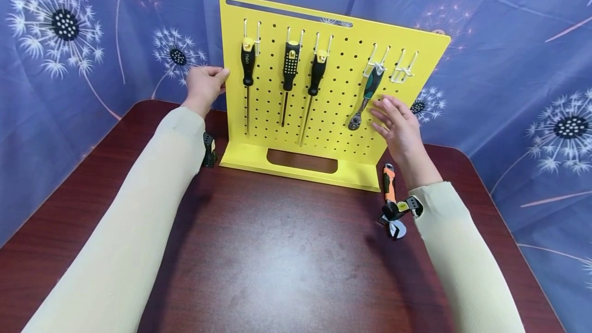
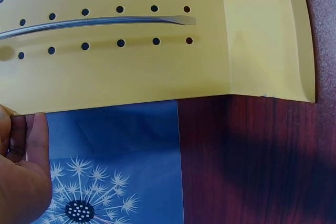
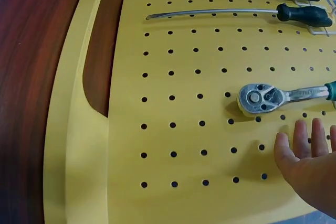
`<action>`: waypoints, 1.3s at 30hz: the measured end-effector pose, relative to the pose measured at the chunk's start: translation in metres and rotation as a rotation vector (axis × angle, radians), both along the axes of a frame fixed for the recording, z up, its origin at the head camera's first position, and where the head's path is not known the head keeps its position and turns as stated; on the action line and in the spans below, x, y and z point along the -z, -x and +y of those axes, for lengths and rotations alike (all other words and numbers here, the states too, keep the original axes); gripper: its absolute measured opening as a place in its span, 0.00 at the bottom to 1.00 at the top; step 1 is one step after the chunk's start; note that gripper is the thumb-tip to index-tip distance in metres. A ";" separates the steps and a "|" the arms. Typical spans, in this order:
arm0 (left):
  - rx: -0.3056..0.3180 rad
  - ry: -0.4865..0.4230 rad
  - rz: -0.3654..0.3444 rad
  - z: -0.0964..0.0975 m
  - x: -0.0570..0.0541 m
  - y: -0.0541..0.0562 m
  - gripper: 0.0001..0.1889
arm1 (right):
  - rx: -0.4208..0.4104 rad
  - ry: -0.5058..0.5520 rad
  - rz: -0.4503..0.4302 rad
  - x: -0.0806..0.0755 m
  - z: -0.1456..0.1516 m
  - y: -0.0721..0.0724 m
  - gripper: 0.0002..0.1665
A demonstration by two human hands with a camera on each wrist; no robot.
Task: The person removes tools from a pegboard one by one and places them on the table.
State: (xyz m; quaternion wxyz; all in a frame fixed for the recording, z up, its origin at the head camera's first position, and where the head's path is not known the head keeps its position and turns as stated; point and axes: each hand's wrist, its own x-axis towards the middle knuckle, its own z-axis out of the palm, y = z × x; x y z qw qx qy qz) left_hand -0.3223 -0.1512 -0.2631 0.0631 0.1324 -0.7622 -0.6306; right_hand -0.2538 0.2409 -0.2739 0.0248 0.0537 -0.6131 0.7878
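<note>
A yellow pegboard (image 1: 333, 86) stands upright on the table, with tools hanging from its white hooks. My left hand (image 1: 203, 86) pinches the board's left edge between thumb and fingers; the left wrist view shows the same hand (image 2: 23, 166) at that edge. Beside the hanging ratchet wrench (image 1: 368, 94), my right hand (image 1: 399, 126) has its fingers spread and apart from the handle. In the right wrist view the ratchet head (image 3: 257, 98) lies just above those fingertips. Three screwdrivers hang further left: one (image 1: 248, 63), a second with a dotted grip (image 1: 290, 68), and a third (image 1: 317, 73).
An adjustable wrench (image 1: 390, 189) with an orange handle lies on the dark wooden table (image 1: 259, 256), right of the board and partly behind the right wrist's camera. An unused white hook (image 1: 404, 68) sits at the board's upper right. A blue dandelion-print curtain (image 1: 518, 66) surrounds the table.
</note>
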 end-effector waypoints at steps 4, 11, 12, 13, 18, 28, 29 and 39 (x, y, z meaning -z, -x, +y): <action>-0.001 -0.002 -0.005 -0.001 0.000 0.000 0.21 | -0.001 -0.007 0.007 -0.001 -0.005 0.005 0.08; -0.005 -0.012 -0.018 -0.002 0.001 0.000 0.21 | 0.004 0.011 0.026 -0.002 -0.011 0.012 0.04; -0.007 -0.008 -0.022 -0.003 0.002 -0.001 0.21 | -0.002 0.016 0.027 -0.002 -0.013 0.013 0.04; -0.009 -0.004 -0.024 -0.003 0.003 -0.001 0.21 | -0.005 0.014 0.027 -0.002 -0.014 0.014 0.05; -0.014 0.018 -0.029 -0.004 0.004 -0.003 0.22 | -0.001 0.039 0.014 -0.002 -0.018 0.019 0.08; -0.013 0.046 -0.005 0.000 0.000 -0.003 0.21 | -0.005 0.014 0.049 -0.007 -0.021 0.026 0.10; -0.014 0.056 -0.006 0.000 0.000 -0.003 0.21 | -0.009 0.012 0.050 -0.008 -0.021 0.026 0.10; -0.012 0.064 -0.020 0.002 -0.002 -0.001 0.21 | 0.083 -0.085 0.043 -0.013 -0.027 0.019 0.07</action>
